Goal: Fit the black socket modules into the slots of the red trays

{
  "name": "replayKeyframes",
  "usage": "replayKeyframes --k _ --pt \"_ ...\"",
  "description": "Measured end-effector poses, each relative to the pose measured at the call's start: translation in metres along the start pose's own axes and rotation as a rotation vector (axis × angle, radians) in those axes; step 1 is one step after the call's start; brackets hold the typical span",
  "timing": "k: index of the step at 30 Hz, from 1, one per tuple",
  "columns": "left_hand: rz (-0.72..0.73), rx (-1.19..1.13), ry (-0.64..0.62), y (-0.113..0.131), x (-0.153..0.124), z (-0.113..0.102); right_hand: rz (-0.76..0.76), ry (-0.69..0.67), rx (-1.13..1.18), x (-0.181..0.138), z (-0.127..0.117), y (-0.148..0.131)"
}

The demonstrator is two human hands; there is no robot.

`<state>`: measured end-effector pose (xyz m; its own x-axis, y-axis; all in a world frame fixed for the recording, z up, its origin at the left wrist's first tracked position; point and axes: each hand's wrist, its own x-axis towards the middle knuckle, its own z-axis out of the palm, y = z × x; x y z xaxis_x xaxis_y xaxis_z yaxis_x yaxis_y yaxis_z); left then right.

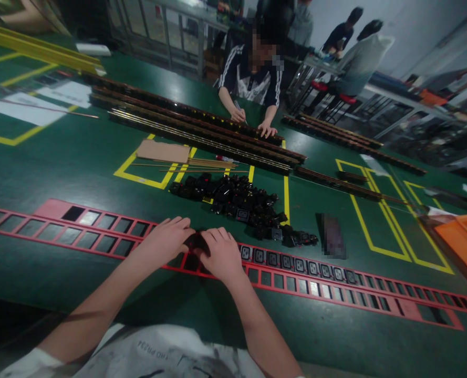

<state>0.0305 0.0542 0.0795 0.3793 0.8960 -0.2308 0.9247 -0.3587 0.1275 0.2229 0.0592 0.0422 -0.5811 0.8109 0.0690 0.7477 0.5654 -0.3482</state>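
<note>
A long red panel strip with rows of rectangular cut-outs lies across the green table in front of me. Several black sockets sit fitted in its upper row to the right of my hands. My left hand and my right hand meet over the strip, fingers curled and pressing on one black socket between them. A heap of loose black sockets lies just beyond my hands.
Long dark rails lie across the table's middle, with thin rods and a cardboard sheet. A person works at the far side. An orange tray sits at the right edge; yellow tape marks the table.
</note>
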Motion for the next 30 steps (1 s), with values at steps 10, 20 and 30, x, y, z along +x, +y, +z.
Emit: replayKeyframes --k 10,20,30 --pt "-0.014 -0.01 -0.05 0.005 0.004 -0.005 -0.013 0.001 -0.001 0.0 0.001 0.001" --pt "-0.048 -0.053 -0.069 0.007 0.002 -0.004 -0.01 -0.006 -0.018 0.0 0.001 0.0" --pt "0.01 -0.013 0.007 0.024 0.01 0.006 0.022 -0.041 -0.002 -0.01 -0.011 0.013"
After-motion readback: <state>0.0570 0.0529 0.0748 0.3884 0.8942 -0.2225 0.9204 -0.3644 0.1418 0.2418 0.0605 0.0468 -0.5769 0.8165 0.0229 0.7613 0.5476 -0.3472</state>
